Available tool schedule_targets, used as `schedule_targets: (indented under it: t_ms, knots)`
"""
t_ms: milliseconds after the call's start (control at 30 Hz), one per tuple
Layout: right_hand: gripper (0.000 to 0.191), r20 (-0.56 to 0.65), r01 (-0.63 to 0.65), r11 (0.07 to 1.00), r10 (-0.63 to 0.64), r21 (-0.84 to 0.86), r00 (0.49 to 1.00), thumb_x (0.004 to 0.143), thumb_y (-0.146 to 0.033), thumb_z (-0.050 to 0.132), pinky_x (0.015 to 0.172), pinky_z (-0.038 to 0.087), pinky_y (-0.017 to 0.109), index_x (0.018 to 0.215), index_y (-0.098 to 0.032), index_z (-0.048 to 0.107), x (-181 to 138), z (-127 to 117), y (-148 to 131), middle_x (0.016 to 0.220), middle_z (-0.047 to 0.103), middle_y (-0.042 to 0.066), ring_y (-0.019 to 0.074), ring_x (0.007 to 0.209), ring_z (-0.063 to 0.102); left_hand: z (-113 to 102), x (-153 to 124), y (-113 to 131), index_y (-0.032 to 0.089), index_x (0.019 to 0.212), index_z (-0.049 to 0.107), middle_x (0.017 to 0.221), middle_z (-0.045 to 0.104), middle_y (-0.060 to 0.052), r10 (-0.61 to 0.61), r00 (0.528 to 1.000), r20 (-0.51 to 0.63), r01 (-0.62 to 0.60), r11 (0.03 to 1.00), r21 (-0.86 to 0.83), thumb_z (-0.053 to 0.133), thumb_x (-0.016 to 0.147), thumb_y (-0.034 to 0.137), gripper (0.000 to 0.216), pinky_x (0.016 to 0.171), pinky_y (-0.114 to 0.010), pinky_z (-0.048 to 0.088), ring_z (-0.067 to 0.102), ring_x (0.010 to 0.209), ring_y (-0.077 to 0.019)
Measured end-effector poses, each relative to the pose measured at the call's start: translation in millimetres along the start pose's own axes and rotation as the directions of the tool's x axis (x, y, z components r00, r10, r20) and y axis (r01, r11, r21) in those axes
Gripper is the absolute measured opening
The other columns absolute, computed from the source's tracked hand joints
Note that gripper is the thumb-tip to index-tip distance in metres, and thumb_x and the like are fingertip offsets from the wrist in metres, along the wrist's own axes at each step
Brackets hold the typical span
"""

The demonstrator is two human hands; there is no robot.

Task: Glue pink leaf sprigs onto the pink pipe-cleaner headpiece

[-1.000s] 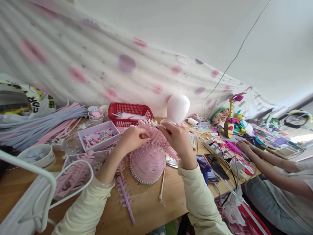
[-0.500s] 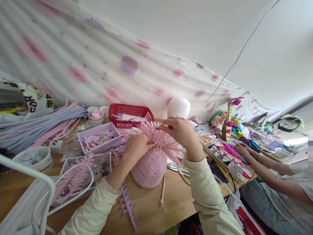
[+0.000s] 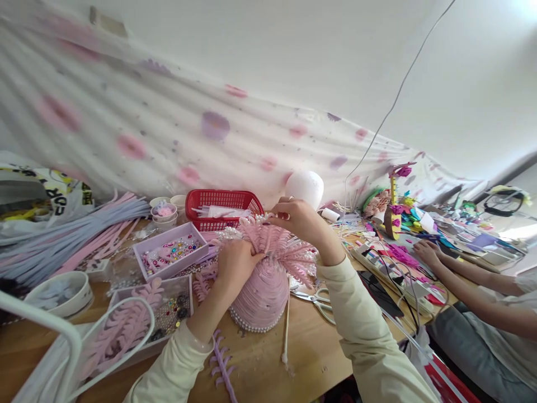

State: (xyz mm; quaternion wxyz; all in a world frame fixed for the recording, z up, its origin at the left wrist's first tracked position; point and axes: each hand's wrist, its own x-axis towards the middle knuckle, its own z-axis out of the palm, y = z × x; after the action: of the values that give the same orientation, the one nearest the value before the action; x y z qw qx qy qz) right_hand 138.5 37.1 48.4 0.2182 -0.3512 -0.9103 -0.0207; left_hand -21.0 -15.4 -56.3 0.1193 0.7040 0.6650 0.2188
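A pink dome-shaped headpiece (image 3: 264, 288) with a pearl rim stands on the wooden table (image 3: 268, 364). Pink feathery fronds (image 3: 289, 254) rise from its top. My left hand (image 3: 235, 261) is closed against the dome's upper left side, fingers pressed into the base of the fronds. Above the top, my right hand (image 3: 298, 220) pinches the tip of a frond beside a row of pearls (image 3: 260, 217). Both sleeves are pale yellow.
A red basket (image 3: 222, 200), a white foam head (image 3: 305, 184), trays of gems (image 3: 170, 249) and pink fronds (image 3: 126, 327) lie behind and left. Scissors (image 3: 312, 296) and a thin stick (image 3: 286, 327) lie right of the dome. Another person's arms (image 3: 457, 274) rest among craft clutter at right.
My right hand has risen from the dome's side to the top of the fronds. My left hand has slid down onto the dome. The scissors have come into sight.
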Motion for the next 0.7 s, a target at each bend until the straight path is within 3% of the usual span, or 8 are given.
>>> schedule_targets:
  t_ms: [267, 367, 467, 567, 633, 700]
  knots:
    - [0.013, -0.096, -0.04, 0.995, 0.049, 0.093, 0.994, 0.092, -0.028, 0.068, 0.068, 0.045, 0.027, 0.088, -0.017, 0.073, -17.8, -3.1, -2.2, 0.085, 0.064, 0.004, 0.0143, 0.073, 0.06, -0.1, -1.4, 0.9, 0.019, 0.081, 0.08, 0.083, 0.078, -0.013, -0.061, 0.998, -0.012, 0.061, 0.998, 0.03, 0.063, 0.085, 0.053, 0.038, 0.057, -0.033, 0.034, 0.072, 0.079, -0.0303]
    - [0.017, -0.243, -0.04, 0.996, 0.058, 0.08, 0.968, 0.095, -0.031, 0.063, 0.067, 0.046, 0.027, 0.091, -0.019, 0.073, -29.2, -5.8, -9.5, 0.089, 0.067, 0.005, 0.0151, 0.076, 0.061, 0.3, -0.6, -1.3, 0.019, 0.08, 0.08, 0.082, 0.078, -0.012, -0.06, 0.998, -0.007, 0.06, 0.998, 0.004, 0.062, 0.085, 0.054, 0.039, 0.057, -0.033, 0.032, 0.071, 0.078, -0.0284]
    - [0.018, -0.484, -0.016, 0.998, 0.046, 0.066, 0.874, 0.097, -0.028, 0.058, 0.066, 0.047, 0.028, 0.09, -0.019, 0.073, -47.9, -6.6, -20.9, 0.084, 0.068, 0.004, 0.0148, 0.073, 0.061, 0.9, 0.7, -3.0, 0.019, 0.078, 0.079, 0.08, 0.078, -0.012, -0.056, 0.998, 0.003, 0.056, 0.998, -0.015, 0.059, 0.086, 0.055, 0.042, 0.056, -0.033, 0.03, 0.071, 0.076, -0.0262]
    - [0.021, -0.683, -0.026, 0.996, 0.076, 0.084, 0.726, 0.098, -0.022, 0.054, 0.064, 0.045, 0.027, 0.088, -0.02, 0.072, -73.0, 0.0, -34.2, 0.076, 0.067, 0.002, 0.0141, 0.069, 0.06, 1.2, 1.3, -3.8, 0.019, 0.076, 0.078, 0.079, 0.078, -0.012, -0.054, 0.999, 0.002, 0.054, 0.998, -0.03, 0.058, 0.086, 0.056, 0.043, 0.056, -0.033, 0.028, 0.07, 0.074, -0.0248]
    - [0.022, -0.744, -0.072, 0.988, 0.152, 0.139, 0.651, 0.098, -0.021, 0.055, 0.06, 0.043, 0.026, 0.084, -0.021, 0.072, -90.5, 11.1, -42.1, 0.068, 0.063, 0.0, 0.0129, 0.062, 0.056, 1.0, 1.2, -3.8, 0.019, 0.076, 0.078, 0.08, 0.078, -0.011, -0.063, 0.998, 0.005, 0.063, 0.997, -0.04, 0.059, 0.085, 0.056, 0.042, 0.055, -0.032, 0.026, 0.07, 0.074, -0.0241]
    - [0.02, -0.74, -0.16, 0.958, 0.285, 0.236, 0.609, 0.096, -0.024, 0.058, 0.055, 0.04, 0.025, 0.081, -0.02, 0.071, -106.1, 27.3, -48.1, 0.06, 0.058, -0.003, 0.0112, 0.054, 0.051, 0.8, 1.0, -3.9, 0.02, 0.075, 0.078, 0.079, 0.077, -0.011, -0.071, 0.997, 0.011, 0.072, 0.996, -0.045, 0.061, 0.084, 0.056, 0.041, 0.055, -0.032, 0.026, 0.069, 0.072, -0.0234]
